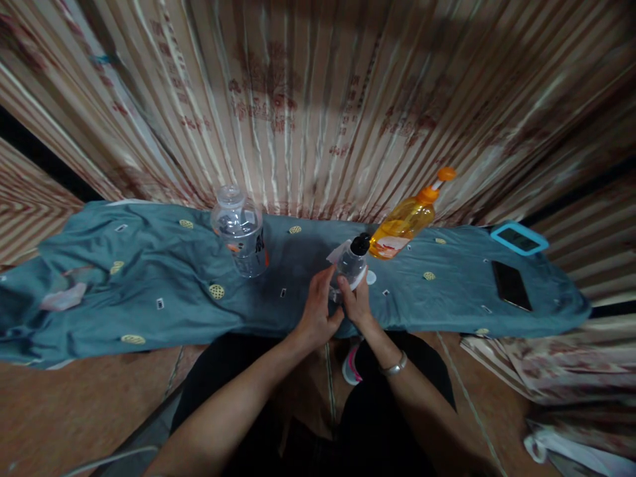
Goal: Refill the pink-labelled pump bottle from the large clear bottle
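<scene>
A small clear bottle with a black cap (352, 262) stands tilted between my two hands, over the front half of the cloth-covered board. My right hand (357, 299) is wrapped round its right side. My left hand (319, 308) curves along its lower left, fingers against the bottle. A whitish piece, perhaps tissue or a label (338, 253), shows at the bottle's upper left. Just behind it stands a pump bottle of yellow-orange liquid (400, 225) with an orange top. Left of my hands is a large clear empty bottle (242, 235) without a cap.
The board wears a blue-green patterned cloth (173, 265). On its right lie a blue-framed device (519, 238) and a dark phone (511, 285). A small white disc (371, 277) is beside my right hand. A crumpled pale piece (64, 297) lies far left. Curtains (308, 112) hang behind.
</scene>
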A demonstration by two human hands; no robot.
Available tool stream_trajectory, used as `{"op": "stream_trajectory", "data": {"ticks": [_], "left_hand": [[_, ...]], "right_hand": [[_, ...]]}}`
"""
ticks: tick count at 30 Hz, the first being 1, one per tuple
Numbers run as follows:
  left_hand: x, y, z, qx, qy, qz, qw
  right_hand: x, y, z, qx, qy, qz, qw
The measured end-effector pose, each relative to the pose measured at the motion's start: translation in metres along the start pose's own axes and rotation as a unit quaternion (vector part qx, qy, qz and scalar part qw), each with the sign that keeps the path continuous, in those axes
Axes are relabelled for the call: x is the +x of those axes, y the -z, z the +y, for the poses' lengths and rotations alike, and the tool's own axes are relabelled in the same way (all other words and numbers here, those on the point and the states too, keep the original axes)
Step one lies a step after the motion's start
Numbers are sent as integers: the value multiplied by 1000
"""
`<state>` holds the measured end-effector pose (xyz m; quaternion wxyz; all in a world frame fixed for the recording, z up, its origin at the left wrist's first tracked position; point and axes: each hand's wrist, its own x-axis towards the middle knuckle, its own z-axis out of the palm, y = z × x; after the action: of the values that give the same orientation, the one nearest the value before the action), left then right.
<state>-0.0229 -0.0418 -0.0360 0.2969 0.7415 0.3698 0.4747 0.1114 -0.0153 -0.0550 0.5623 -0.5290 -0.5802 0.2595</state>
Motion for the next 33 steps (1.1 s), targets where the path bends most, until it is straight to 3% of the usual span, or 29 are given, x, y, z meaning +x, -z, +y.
{"op": "stream_trajectory", "data": {"ticks": [7,15,21,26,33], "left_hand": [[0,-7,-9,3,2,8,1000],[-2,-15,-24,6,-22,20,1000],[-5,-13,-22,12,-8,25,1000],[-7,-12,-19,-3,26,12,1000],[-6,-10,-10,-20,12,-9,1000]], "right_hand": [[-11,1,18,-58,2,-29,998],[-10,0,19,-58,-14,-57,997],[2,2,4,-50,-4,-115,992],[12,0,-12,-40,12,-101,994],[20,13,-49,3,22,-69,997]]}}
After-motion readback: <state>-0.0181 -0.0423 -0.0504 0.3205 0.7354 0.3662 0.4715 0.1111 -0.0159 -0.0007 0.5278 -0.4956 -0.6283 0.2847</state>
